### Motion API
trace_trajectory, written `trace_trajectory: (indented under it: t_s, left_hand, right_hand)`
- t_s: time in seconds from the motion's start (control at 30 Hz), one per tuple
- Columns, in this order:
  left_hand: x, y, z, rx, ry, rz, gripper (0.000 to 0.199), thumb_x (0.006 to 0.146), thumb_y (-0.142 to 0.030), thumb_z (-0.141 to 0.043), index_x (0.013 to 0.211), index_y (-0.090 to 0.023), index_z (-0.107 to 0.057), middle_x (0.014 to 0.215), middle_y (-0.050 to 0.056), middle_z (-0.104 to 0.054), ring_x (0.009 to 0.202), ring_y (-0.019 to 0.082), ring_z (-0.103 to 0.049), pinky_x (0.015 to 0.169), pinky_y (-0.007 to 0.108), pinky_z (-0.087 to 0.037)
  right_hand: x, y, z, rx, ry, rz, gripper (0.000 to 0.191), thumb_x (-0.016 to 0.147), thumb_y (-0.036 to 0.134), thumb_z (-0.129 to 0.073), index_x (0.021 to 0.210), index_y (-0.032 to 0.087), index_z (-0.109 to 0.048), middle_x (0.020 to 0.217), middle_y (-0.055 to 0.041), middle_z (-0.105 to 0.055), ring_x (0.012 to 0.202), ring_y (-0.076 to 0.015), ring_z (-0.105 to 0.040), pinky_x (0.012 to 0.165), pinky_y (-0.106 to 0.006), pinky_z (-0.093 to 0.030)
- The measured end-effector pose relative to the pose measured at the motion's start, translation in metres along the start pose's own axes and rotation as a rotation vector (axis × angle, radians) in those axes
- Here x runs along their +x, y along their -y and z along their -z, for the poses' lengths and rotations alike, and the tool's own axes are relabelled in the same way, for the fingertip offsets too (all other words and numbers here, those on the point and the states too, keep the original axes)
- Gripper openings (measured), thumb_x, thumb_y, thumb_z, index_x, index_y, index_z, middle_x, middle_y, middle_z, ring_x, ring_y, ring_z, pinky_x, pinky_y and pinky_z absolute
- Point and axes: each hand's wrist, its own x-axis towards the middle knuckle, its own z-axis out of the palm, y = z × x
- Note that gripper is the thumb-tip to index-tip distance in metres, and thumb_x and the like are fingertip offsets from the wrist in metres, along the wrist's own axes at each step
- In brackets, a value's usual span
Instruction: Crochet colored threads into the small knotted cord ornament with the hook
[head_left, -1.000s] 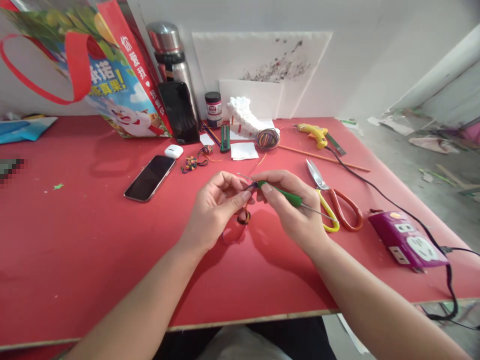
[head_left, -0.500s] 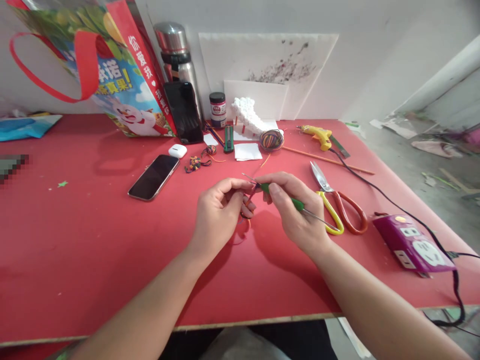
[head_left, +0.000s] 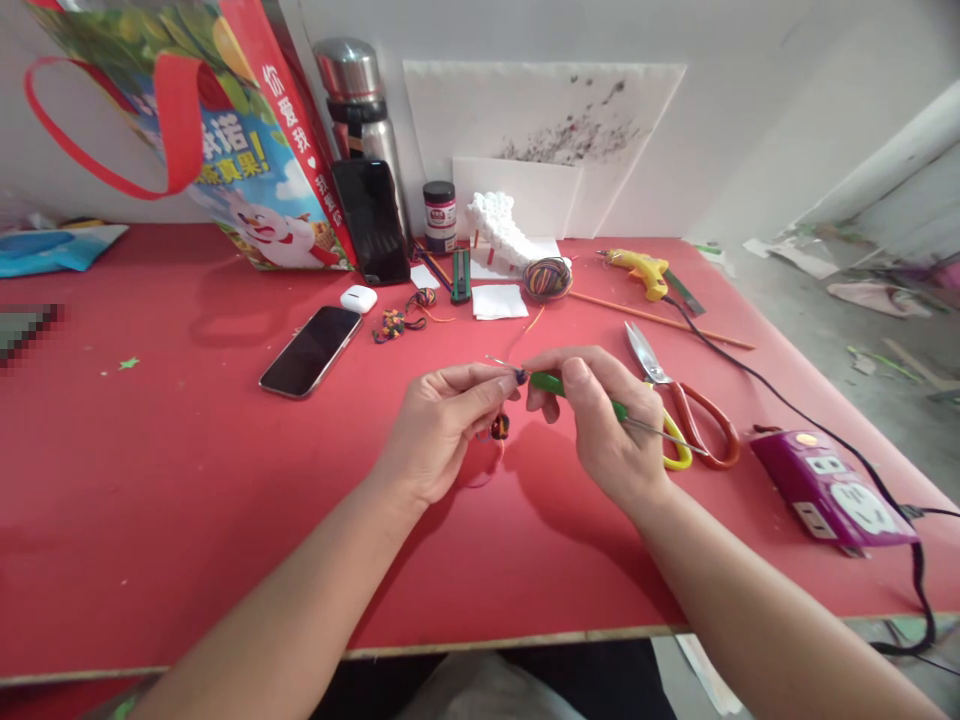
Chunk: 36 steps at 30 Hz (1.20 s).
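Note:
Between thumb and fingers, my left hand [head_left: 454,420] pinches a small dark piece of multicoloured yarn work [head_left: 500,427], part of which hangs below the fingertips. My right hand [head_left: 600,410] is wrapped round the green handle of a crochet hook [head_left: 547,384]; its thin metal tip reaches left to the yarn at my left fingertips, and a metal shaft sticks out behind, towards the scissors. A loose orange strand runs from the hands up towards a ball of multicoloured yarn [head_left: 547,278]. Fine loops at the hook are too small to make out.
Scissors [head_left: 667,385] lie right of my right hand, with a purple power box [head_left: 832,488] and black cable beyond. A yellow glue gun [head_left: 637,272] is behind. A phone [head_left: 311,350], earbud case [head_left: 358,299] and small yarn pieces [head_left: 391,325] lie at the left.
My right hand has moved slightly right with the hook, its handle now a little apart from my left fingertips. More of the dark yarn piece shows under my left hand.

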Motion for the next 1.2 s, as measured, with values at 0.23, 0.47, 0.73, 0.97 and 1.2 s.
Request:
trace_trajectory:
  t_s: [0.23,0.47,0.73,0.97,1.2]
  left_hand:
    - [-0.0011,-0.0032,0.0003,-0.054,0.004,0.074,0.020,0.065,-0.024,-0.099,0.080,-0.013,-0.089,0.074,0.005,-0.075,0.055,0.003,-0.048,0.049,0.015,-0.040]
    - [0.0004,-0.0039,-0.0003,-0.098,-0.002,0.064,0.021,0.072,-0.027,-0.094,0.084,-0.011,-0.090,0.078,0.005,-0.073,0.054,0.002,-0.050,0.044,0.013,-0.035]
    - [-0.0016,-0.0051,0.0013,-0.111,0.037,0.060,0.016,0.066,-0.017,-0.093,0.082,-0.014,-0.091,0.069,0.004,-0.072,0.048,0.000,-0.046,0.042,0.013,-0.030]
    - [-0.0023,-0.0084,0.0022,-0.097,0.032,0.097,0.018,0.064,-0.013,-0.093,0.081,-0.016,-0.091,0.067,0.007,-0.076,0.046,-0.001,-0.042,0.045,0.013,-0.026]
    - [-0.0016,-0.0089,0.0010,-0.068,0.023,0.099,0.016,0.066,-0.012,-0.090,0.082,-0.014,-0.091,0.067,0.009,-0.076,0.045,-0.002,-0.038,0.046,0.015,-0.025]
  right_hand:
    - [0.0024,0.0002,-0.0024,0.065,-0.057,-0.002,0.026,0.112,0.029,-0.059,0.100,0.021,-0.081,0.073,0.0001,-0.072,0.066,-0.0120,-0.067,0.059,-0.024,-0.054]
    - [0.0040,0.0023,-0.0020,0.031,-0.047,0.000,0.025,0.112,0.031,-0.060,0.098,0.021,-0.079,0.073,0.0000,-0.074,0.064,-0.0125,-0.069,0.058,-0.026,-0.054]
    - [0.0039,0.0039,-0.0035,0.008,-0.062,0.022,0.025,0.111,0.031,-0.061,0.097,0.021,-0.079,0.076,-0.0009,-0.077,0.063,-0.0115,-0.067,0.057,-0.025,-0.054]
    - [0.0022,0.0008,-0.0019,0.016,-0.096,0.001,0.026,0.111,0.034,-0.062,0.099,0.020,-0.081,0.070,0.0011,-0.072,0.059,-0.0105,-0.061,0.056,-0.025,-0.052]
    - [0.0023,0.0016,-0.0020,0.001,-0.133,-0.032,0.031,0.109,0.044,-0.066,0.095,0.021,-0.081,0.068,0.0000,-0.071,0.055,-0.0123,-0.060,0.053,-0.027,-0.052]
